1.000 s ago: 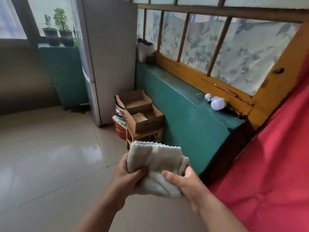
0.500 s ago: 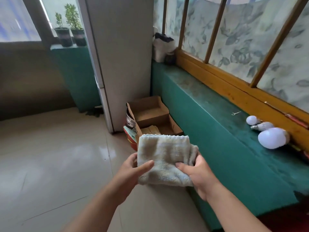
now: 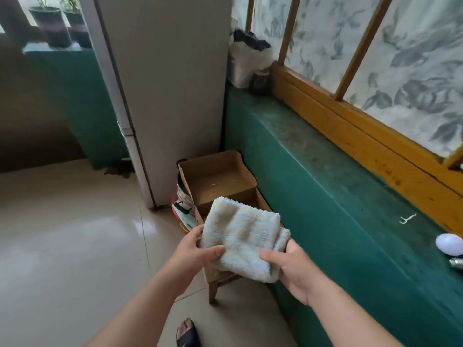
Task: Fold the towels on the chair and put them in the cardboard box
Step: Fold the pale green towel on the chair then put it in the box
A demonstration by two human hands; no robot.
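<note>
Head view: person has walked closer, folded towel [image 3: 244, 236] now held right over the cardboard box [image 3: 218, 181] on its stool, left hand [image 3: 193, 249] and right hand [image 3: 293, 264] both pinching its edges, so drop-in looks next.

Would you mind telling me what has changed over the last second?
The person has walked up to the box, bringing the folded towel over it. The left hand and right hand still grip the towel; nothing was let go. The box stays put.
</note>
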